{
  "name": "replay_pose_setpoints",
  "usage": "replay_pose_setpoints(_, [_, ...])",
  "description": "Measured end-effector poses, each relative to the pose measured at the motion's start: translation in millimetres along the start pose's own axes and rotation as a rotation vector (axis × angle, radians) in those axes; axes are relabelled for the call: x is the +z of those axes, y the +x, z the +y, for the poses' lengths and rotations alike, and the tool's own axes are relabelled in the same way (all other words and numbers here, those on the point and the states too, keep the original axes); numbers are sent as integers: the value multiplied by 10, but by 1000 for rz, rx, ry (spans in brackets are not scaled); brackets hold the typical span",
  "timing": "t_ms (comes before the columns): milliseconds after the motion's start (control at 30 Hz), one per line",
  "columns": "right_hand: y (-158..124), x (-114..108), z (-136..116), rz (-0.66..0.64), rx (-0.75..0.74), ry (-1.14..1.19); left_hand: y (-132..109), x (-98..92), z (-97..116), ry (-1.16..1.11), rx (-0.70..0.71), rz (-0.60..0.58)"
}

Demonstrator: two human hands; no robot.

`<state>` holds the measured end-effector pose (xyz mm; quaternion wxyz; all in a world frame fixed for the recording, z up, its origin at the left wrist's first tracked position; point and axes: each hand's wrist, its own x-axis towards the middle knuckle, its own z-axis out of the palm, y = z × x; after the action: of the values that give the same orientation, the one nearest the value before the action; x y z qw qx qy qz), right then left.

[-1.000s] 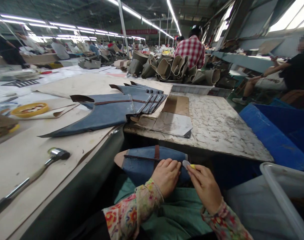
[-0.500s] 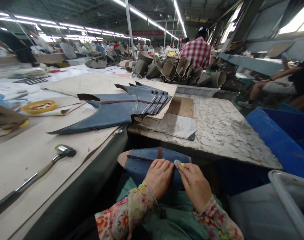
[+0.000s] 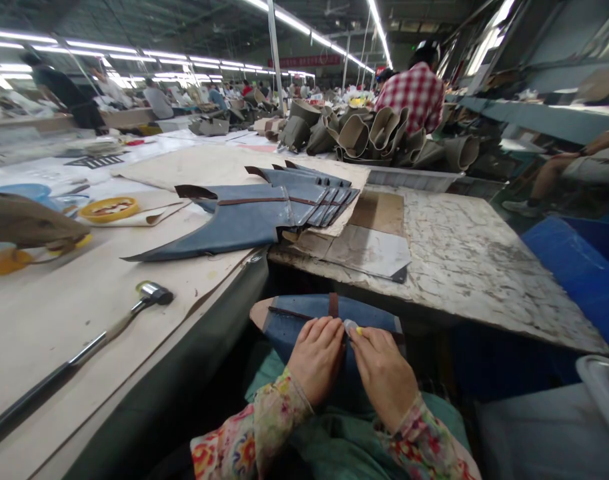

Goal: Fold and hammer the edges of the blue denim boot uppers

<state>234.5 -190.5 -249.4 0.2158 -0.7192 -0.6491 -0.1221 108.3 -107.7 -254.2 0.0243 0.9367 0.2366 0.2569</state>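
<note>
At the far left of the long desk [image 3: 59, 313] a brown leather piece [image 3: 29, 223] lies over something yellow, with a yellow ring [image 3: 109, 208] just behind it. Nearer the person, a hammer [image 3: 151, 293] lies flat on the desk, its head pointing toward the desk edge and its handle running down to the left. Beyond it a stack of blue leather cut-outs [image 3: 244, 223] lies spread on the desk, its right end fanned out in narrow strips. Just to the right, grey and brown card sheets [image 3: 369, 250] lie on a second, rough white desk [image 3: 464, 260].

Below the gap between the two desks, a blue leather piece [image 3: 289, 319] with a brown strap lies across the person's lap, on a green cloth [image 3: 344, 440]. The left hand [image 3: 317, 357] rests palm-down on it, fingers bent and tips pressed to the leather, its grip not closed around anything. Touching it, the right hand [image 3: 384, 373] has its grip clamped on a small pale tool [image 3: 353, 327] with a yellow spot, whose tip meets the leather just beside the left fingertips.

Far behind, a person in a red check shirt [image 3: 419, 90] sits by a heap of rolled tan leather [image 3: 384, 137]. At the right stand a blue bin [image 3: 574, 267] and a pale tub [image 3: 604, 387].
</note>
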Motion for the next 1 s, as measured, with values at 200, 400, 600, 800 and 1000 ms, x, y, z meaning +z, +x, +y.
replay_pose_setpoints(200, [112, 7, -42, -39, -15, 82, -74, -113, -106, 24, -28, 1])
replay_pose_setpoints(400, [163, -42, 109, -115, 24, 296, -234, -146, -173, 111, 2, -12])
replay_pose_setpoints(600, [173, -122, 241, -236, 67, 572, -320, -127, -168, 154, 52, -13])
replay_pose_setpoints(800, [249, -173, 280, -337, 91, 696, -353, -137, -173, 98, 12, 5])
replay_pose_setpoints(1000, [434, -213, 352, -492, 43, 737, -129, -209, -118, 3, -135, -61])
